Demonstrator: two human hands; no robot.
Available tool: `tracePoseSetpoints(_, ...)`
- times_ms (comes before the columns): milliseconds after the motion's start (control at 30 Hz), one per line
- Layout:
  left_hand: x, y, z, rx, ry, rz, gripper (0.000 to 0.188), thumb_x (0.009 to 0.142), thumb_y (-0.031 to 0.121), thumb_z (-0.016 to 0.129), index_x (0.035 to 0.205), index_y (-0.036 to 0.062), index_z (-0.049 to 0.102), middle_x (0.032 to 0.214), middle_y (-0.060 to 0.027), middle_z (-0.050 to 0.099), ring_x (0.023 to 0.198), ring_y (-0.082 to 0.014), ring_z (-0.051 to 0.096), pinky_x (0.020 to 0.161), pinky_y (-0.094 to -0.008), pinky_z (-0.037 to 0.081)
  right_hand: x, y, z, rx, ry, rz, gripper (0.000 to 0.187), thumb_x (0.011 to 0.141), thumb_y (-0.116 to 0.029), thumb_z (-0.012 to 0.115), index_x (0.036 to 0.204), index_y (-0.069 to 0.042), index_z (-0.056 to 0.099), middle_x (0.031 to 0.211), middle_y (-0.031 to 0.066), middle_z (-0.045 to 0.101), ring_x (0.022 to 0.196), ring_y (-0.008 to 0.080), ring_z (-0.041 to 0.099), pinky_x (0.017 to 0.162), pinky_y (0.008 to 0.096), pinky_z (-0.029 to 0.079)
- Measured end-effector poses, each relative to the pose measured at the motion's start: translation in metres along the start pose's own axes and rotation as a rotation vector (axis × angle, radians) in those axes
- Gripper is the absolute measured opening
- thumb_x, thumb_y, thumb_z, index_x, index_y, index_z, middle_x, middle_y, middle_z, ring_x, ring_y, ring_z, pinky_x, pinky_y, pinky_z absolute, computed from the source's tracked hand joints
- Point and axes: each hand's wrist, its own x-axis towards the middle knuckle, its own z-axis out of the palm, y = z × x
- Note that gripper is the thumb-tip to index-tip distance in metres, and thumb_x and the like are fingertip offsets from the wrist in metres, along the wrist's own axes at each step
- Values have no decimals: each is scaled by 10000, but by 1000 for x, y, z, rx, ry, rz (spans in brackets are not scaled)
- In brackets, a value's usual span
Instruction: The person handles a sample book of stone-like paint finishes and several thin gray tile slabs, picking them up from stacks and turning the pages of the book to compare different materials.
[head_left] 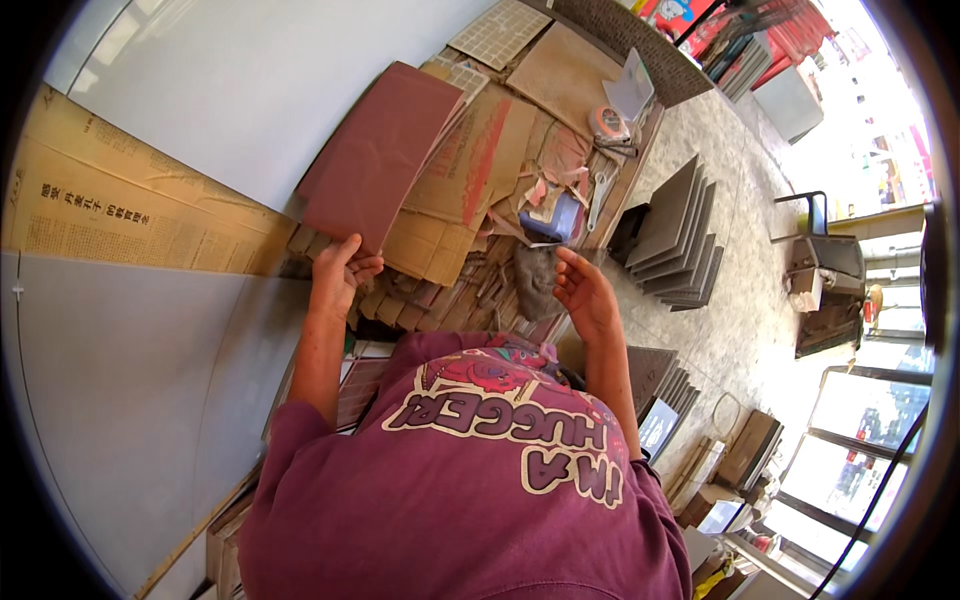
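My left hand (pixel 338 272) grips the lower corner of a large dark red tile (pixel 378 152) and holds it tilted up above a heap of flattened cardboard (pixel 470 180). My right hand (pixel 582 290) is open, fingers spread, holding nothing, just right of a crumpled grey cloth (pixel 538 280). A row of tile edges (pixel 420 305) stands on end between my two hands.
A big pale grey slab (pixel 130 400) and a cardboard sheet (pixel 120 210) fill the left. Grey tiles (pixel 675 235) lean in a stack on the speckled floor at right. A tape roll (pixel 607 124), a blue box (pixel 556 215) and more tiles (pixel 660 380) lie around.
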Motion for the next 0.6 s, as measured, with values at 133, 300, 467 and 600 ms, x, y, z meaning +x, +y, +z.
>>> tracePoseSetpoints(133,3,1,0,19,37,95,230,841,158,614,942,-21,510,808,-132,619,669,-215,648,599,-311,561,4,1,-4,-3,2,8,327,897,-250,502,1117,-14,551,850,12,595,740,101,562,656,236,482)
tracePoseSetpoints(300,8,4,-2,139,44,172,270,842,156,622,963,-19,455,799,-137,614,663,-209,647,595,-310,561,4,3,-4,-2,-2,21,323,895,-250,503,1112,-15,555,850,7,595,740,98,562,657,235,482)
tracePoseSetpoints(467,13,5,-9,269,66,196,321,840,189,637,988,-20,442,784,-126,612,632,-197,637,573,-292,541,4,6,-4,-2,-3,29,323,898,-250,502,1112,-15,559,856,3,597,743,93,565,662,229,480)
tracePoseSetpoints(600,16,-4,-19,460,136,287,477,831,243,653,1119,-55,416,876,-123,598,688,-182,620,566,-272,510,4,9,-4,-2,-12,31,330,899,-257,504,1117,-15,563,868,6,606,749,88,572,666,226,480)
